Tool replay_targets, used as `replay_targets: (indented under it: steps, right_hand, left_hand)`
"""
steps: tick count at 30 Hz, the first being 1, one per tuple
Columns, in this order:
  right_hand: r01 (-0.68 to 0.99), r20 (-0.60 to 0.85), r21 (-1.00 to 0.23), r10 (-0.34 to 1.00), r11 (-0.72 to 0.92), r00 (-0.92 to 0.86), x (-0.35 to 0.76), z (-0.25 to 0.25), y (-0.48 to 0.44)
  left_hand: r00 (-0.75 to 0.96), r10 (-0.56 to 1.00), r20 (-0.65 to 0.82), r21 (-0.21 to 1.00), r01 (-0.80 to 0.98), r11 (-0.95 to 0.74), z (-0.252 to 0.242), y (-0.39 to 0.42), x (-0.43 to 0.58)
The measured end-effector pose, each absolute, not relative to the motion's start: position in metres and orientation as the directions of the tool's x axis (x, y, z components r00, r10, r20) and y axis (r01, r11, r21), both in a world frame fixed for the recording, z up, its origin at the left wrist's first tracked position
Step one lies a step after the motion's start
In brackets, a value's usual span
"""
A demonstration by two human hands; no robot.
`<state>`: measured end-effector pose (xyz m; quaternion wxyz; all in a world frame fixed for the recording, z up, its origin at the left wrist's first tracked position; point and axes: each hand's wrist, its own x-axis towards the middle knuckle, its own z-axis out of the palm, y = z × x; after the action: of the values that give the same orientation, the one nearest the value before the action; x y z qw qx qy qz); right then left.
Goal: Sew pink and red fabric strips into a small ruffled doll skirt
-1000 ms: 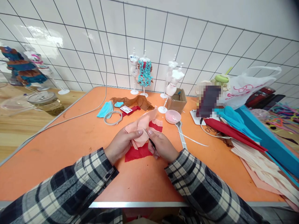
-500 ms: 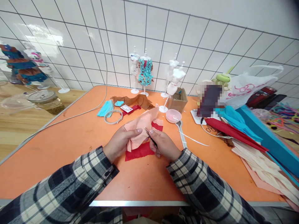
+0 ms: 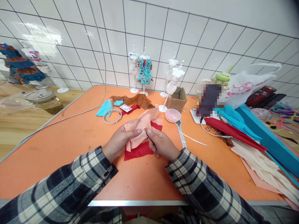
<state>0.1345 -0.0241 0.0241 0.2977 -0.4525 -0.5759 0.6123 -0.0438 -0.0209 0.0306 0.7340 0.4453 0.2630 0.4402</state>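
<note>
My left hand (image 3: 120,138) pinches a creased sheet of peach crepe paper (image 3: 137,126) between thumb and fingers, raised over the table. My right hand (image 3: 163,143) grips a slim dark tool with a pointed metal tip (image 3: 150,140); its exact kind is hard to make out. The tip touches or lies just in front of the paper's right side. Beneath the hands, a strip of red crepe paper (image 3: 137,151) lies flat, partly covered by the peach sheet. Another red piece (image 3: 157,125) shows beyond the right hand.
Beyond the hands are a tape roll (image 3: 112,116), a pink bowl (image 3: 173,115), a grey tool (image 3: 181,133) and a cardboard box (image 3: 178,99). Small white mannequins (image 3: 176,74) stand by the wall. Folded crepe paper (image 3: 257,165) lies right; a cable (image 3: 70,116) crosses left.
The view has shifted very slightly. Both hands keep their grips, and the peach paper and the pointed tool stay almost in place.
</note>
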Motion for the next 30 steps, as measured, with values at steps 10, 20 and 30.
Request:
replay_targets:
  steps: [10, 20, 30]
  right_hand:
    - [0.152, -0.240, -0.969, 0.882, -0.194, -0.404, 0.133, 0.022, -0.024]
    - [0.149, -0.231, -0.971, 0.895, -0.188, -0.381, 0.134, 0.023, -0.022]
    - [0.188, -0.211, -0.972, 0.881, -0.142, -0.424, 0.134, 0.017, -0.020]
  left_hand:
    - [0.444, 0.896, -0.014, 0.882, -0.416, 0.220, 0.032, -0.023, -0.042]
    - [0.068, 0.997, 0.039, 0.999, -0.020, -0.038, 0.028, 0.000, -0.068]
    - [0.367, 0.911, -0.187, 0.943, 0.326, 0.062, 0.038, 0.009, -0.089]
